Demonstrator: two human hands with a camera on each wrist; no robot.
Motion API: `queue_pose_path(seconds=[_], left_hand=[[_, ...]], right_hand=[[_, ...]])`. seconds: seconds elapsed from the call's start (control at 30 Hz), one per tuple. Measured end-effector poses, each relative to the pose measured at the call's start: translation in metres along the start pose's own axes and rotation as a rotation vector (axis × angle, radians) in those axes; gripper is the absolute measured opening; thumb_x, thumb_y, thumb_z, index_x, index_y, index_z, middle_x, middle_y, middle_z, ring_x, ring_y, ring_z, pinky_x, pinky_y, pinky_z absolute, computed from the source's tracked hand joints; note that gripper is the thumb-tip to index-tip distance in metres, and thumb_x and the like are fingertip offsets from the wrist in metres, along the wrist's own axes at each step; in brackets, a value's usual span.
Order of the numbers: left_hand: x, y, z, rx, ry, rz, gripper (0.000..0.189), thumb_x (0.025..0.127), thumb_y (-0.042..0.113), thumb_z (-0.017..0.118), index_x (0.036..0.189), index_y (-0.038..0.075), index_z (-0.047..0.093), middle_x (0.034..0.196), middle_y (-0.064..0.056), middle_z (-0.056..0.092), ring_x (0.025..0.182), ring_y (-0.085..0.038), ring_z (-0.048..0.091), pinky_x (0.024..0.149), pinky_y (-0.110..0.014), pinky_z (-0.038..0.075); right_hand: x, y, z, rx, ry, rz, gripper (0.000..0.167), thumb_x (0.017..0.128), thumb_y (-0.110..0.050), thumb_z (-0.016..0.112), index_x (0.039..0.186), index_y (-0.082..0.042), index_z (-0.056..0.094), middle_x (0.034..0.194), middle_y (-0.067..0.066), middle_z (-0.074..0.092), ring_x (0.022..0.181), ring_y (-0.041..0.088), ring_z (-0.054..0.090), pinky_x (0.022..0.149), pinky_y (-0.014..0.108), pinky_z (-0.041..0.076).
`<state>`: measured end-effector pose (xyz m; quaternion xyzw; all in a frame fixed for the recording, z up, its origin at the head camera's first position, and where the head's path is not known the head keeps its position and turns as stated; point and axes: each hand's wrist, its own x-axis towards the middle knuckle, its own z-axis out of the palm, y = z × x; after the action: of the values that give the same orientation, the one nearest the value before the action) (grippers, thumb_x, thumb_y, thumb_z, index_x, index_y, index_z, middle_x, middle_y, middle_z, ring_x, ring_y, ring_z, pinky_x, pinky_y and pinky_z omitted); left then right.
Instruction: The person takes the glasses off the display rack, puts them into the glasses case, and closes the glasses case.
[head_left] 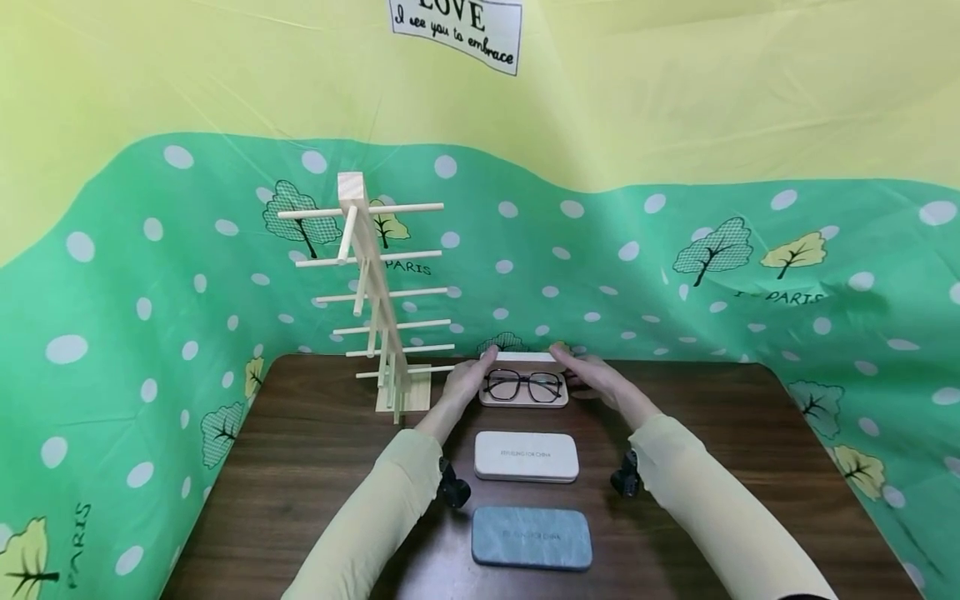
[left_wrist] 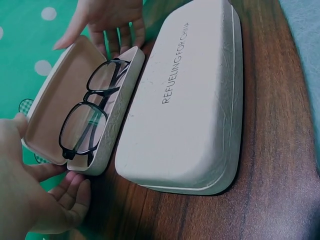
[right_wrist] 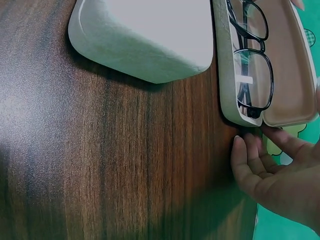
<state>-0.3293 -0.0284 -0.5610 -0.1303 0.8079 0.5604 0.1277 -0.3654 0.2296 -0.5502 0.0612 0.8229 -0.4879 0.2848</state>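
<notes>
An opened glasses case (head_left: pixel 525 403) lies at the back of the table, its pinkish lid raised toward the curtain. Black-framed glasses (head_left: pixel 522 386) rest folded inside it. My left hand (head_left: pixel 467 379) touches the case's left end, thumb up at the lid's edge and loosely bent fingers low by the base, as the left wrist view shows. At the opposite end, my right hand (head_left: pixel 600 383) has its thumb at the lid edge and its index finger (right_wrist: pixel 282 140) by the hinge corner. Nearer me sits a closed white glasses case (head_left: pixel 527 456) with lettering on top.
A closed blue glasses case (head_left: pixel 531 537) lies closest to me, in line with the white one. Left of the hands stands a wooden peg rack (head_left: pixel 386 325) with many rods sticking out. A green and yellow printed curtain (head_left: pixel 637 275) hangs behind the dark wooden table (head_left: pixel 720 467).
</notes>
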Motion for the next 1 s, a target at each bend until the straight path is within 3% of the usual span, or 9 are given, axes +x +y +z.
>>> queue_pose_path(seconds=[0.4, 0.67, 1.0], left_hand=[[-0.003, -0.006, -0.006, -0.025, -0.086, 0.018, 0.077, 0.096, 0.071, 0.051, 0.146, 0.014, 0.059, 0.156, -0.016, 0.051, 0.146, -0.038, 0.045, 0.119, -0.052, 0.039], [-0.001, -0.007, -0.008, -0.009, -0.127, 0.000, 0.083, 0.097, 0.069, 0.050, 0.154, 0.009, 0.047, 0.161, -0.016, 0.044, 0.150, -0.038, 0.040, 0.122, -0.053, 0.035], [0.002, -0.012, -0.009, 0.007, -0.153, 0.053, 0.078, 0.099, 0.064, 0.052, 0.152, 0.007, 0.049, 0.158, -0.017, 0.049, 0.147, -0.036, 0.045, 0.119, -0.052, 0.039]], right_hand=[[-0.003, 0.002, -0.002, -0.007, -0.043, -0.005, 0.099, 0.099, -0.064, 0.053, 0.161, 0.005, 0.020, 0.164, 0.030, 0.026, 0.148, 0.047, 0.036, 0.116, 0.054, 0.044], [-0.004, 0.003, -0.002, -0.030, -0.060, -0.022, 0.091, 0.103, -0.056, 0.053, 0.160, 0.008, 0.021, 0.165, 0.031, 0.026, 0.150, 0.049, 0.032, 0.116, 0.056, 0.043], [-0.005, 0.006, -0.003, -0.046, -0.073, -0.039, 0.096, 0.100, -0.060, 0.056, 0.159, 0.009, 0.023, 0.164, 0.030, 0.028, 0.150, 0.047, 0.034, 0.117, 0.055, 0.043]])
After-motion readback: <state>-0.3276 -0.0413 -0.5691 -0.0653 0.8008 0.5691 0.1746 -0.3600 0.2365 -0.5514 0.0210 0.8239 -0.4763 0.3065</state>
